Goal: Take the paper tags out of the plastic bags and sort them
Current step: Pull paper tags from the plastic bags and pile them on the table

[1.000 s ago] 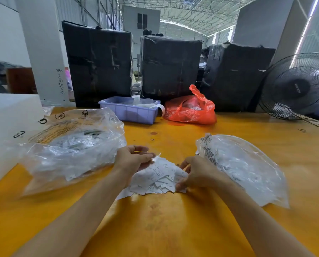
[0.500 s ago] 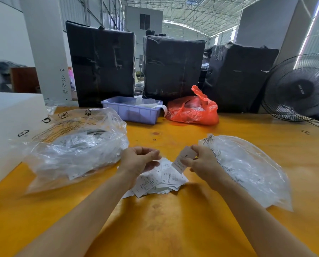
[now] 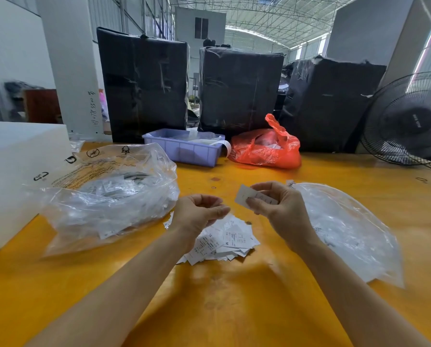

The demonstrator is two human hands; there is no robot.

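1. Since a second ago the right hand (image 3: 278,205) has lifted off the tag pile (image 3: 224,242) and now holds one tag (image 3: 247,199) up above it, pinched between thumb and fingers (image 3: 264,187).
2. The left hand (image 3: 197,214) has also risen from the pile; its fingers are loosely curled with the thumb near them, and I cannot tell whether they hold anything.
3. The pile lies on the yellow bench (image 3: 234,309), below and between both hands.
4. Left of the left fingers sits a clear bag (image 3: 109,196), crumpled and holding many white tags.
5. Right of the right fingers lies a second clear bag (image 3: 347,234), flatter; its contents are blurred.
6. Beyond the fingers, a blue tray (image 3: 184,149) holds white strips, one hanging over its right edge.
7. Just beside the tray is a red bag (image 3: 267,149), bunched, with something pale inside.
8. Behind these stand three black-wrapped bales (image 3: 144,83).
9. A fan (image 3: 409,121) stands far right of the fingers, and a white box (image 3: 16,171) far left, touching the left bag.
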